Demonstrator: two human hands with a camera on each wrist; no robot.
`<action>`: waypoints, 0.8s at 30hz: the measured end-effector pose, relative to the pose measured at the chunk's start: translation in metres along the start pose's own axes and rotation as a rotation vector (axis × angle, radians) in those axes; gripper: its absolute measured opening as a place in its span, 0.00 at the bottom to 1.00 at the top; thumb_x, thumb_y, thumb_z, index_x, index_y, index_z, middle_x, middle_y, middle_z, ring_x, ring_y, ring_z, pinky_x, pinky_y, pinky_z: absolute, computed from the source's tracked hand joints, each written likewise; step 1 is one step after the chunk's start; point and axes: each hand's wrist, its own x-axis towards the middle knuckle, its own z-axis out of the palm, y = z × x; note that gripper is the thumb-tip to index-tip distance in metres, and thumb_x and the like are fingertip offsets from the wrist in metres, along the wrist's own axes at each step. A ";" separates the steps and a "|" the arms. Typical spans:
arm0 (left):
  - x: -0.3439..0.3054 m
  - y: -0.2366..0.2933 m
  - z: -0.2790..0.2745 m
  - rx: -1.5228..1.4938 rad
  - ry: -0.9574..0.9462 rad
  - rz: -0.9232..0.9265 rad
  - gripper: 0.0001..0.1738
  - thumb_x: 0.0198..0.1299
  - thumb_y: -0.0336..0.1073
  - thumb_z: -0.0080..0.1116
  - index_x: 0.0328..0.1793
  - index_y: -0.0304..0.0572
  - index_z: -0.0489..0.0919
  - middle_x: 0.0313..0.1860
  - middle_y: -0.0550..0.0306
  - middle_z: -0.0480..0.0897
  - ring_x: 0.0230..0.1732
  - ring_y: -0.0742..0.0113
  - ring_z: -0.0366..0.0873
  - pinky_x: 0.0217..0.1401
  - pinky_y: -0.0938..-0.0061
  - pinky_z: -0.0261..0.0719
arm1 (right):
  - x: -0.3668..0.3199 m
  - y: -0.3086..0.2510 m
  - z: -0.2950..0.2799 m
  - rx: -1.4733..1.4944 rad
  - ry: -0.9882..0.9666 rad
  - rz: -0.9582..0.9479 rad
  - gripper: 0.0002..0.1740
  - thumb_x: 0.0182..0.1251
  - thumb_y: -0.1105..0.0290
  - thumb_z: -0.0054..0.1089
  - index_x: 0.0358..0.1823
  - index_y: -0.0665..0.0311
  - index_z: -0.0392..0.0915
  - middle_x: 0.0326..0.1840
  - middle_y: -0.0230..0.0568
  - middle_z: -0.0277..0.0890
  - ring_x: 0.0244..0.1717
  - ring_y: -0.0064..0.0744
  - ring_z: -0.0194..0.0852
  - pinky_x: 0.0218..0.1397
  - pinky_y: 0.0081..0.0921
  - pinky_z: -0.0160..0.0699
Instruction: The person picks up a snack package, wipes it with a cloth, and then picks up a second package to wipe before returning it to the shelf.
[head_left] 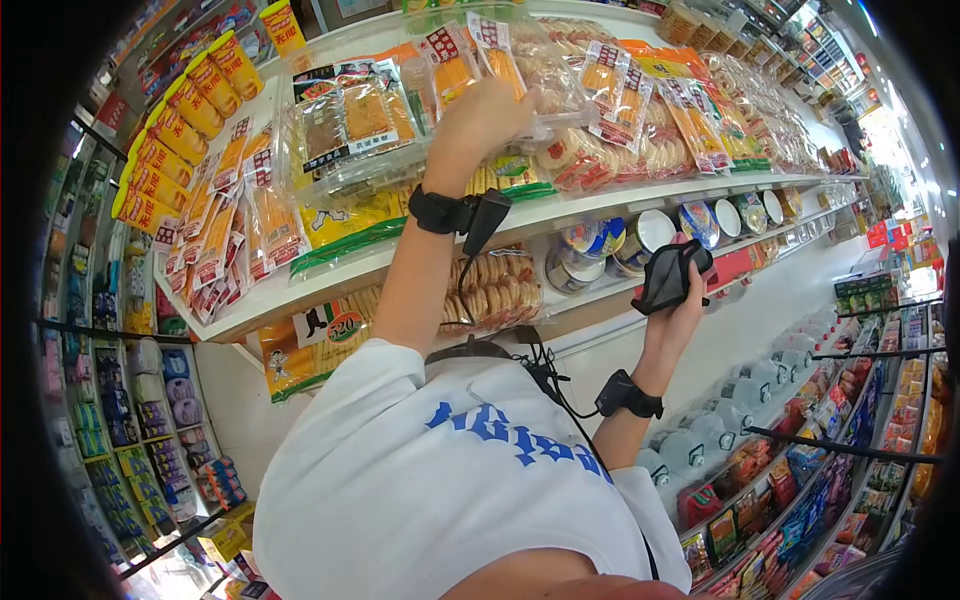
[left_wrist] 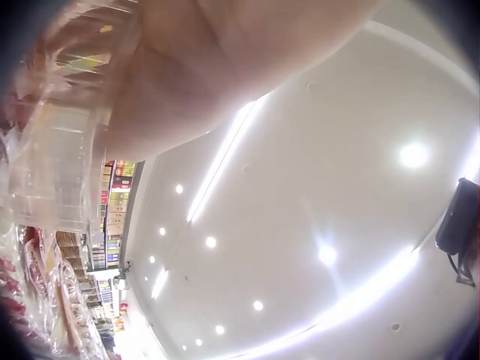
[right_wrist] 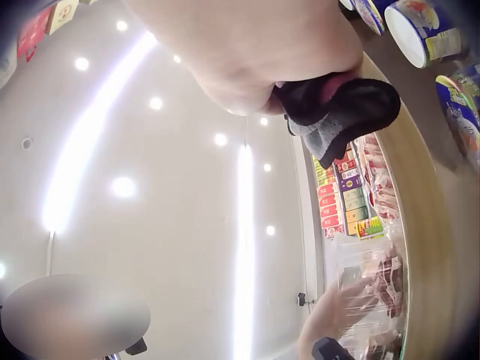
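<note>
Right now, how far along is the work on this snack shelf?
Apparently partway. Looks done: the yellow packs stand in a row. In hand: the left hand is at the clear tray, its grip unclear; the right hand holds a black item. Possibly left: the orange packets beside the tray lie in a loose heap, if they are meant to be tidied.

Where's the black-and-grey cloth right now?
Head view, right of centre: the black-and-grey cloth is in the right hand, just in front of the lower shelf's tubs.
</note>
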 end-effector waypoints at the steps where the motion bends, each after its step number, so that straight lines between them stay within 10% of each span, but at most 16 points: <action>1: 0.001 -0.001 0.001 -0.014 0.091 0.003 0.34 0.68 0.58 0.51 0.35 0.26 0.84 0.28 0.33 0.83 0.36 0.41 0.85 0.46 0.56 0.81 | 0.000 0.001 -0.002 0.010 0.002 0.002 0.19 0.75 0.62 0.54 0.62 0.62 0.73 0.57 0.40 0.80 0.54 0.37 0.83 0.53 0.37 0.85; 6: 0.009 -0.018 0.002 -0.052 0.812 0.412 0.18 0.64 0.41 0.64 0.43 0.26 0.85 0.40 0.37 0.85 0.45 0.52 0.85 0.49 0.67 0.81 | -0.001 -0.001 -0.014 0.139 -0.075 0.113 0.22 0.78 0.56 0.53 0.66 0.61 0.70 0.63 0.40 0.76 0.60 0.34 0.79 0.63 0.35 0.78; 9: -0.018 0.005 -0.022 -0.202 0.877 0.482 0.15 0.63 0.32 0.65 0.52 0.30 0.84 0.53 0.43 0.83 0.52 0.58 0.83 0.57 0.69 0.79 | -0.018 -0.013 0.003 0.170 -0.118 0.051 0.25 0.81 0.53 0.48 0.70 0.60 0.68 0.65 0.37 0.75 0.65 0.33 0.74 0.69 0.36 0.71; 17: -0.123 0.086 0.006 -0.823 0.064 0.566 0.25 0.60 0.24 0.64 0.65 0.35 0.77 0.55 0.49 0.82 0.58 0.64 0.79 0.65 0.71 0.74 | -0.061 -0.024 0.061 0.215 -0.423 0.065 0.35 0.82 0.44 0.37 0.78 0.60 0.57 0.76 0.39 0.63 0.75 0.37 0.62 0.79 0.42 0.56; 21: -0.142 0.096 0.026 -1.106 -0.287 0.405 0.37 0.59 0.21 0.62 0.76 0.33 0.64 0.59 0.48 0.79 0.62 0.66 0.76 0.69 0.70 0.72 | -0.061 -0.022 0.074 -0.017 -0.366 0.020 0.21 0.78 0.54 0.55 0.62 0.61 0.72 0.49 0.33 0.80 0.44 0.24 0.84 0.41 0.25 0.86; 24: -0.136 0.082 0.024 -0.884 -0.389 0.371 0.32 0.59 0.21 0.62 0.72 0.28 0.68 0.61 0.49 0.79 0.62 0.67 0.76 0.67 0.71 0.75 | -0.061 -0.022 0.076 0.021 -0.337 0.095 0.17 0.73 0.62 0.63 0.56 0.61 0.75 0.43 0.32 0.80 0.36 0.20 0.83 0.31 0.19 0.83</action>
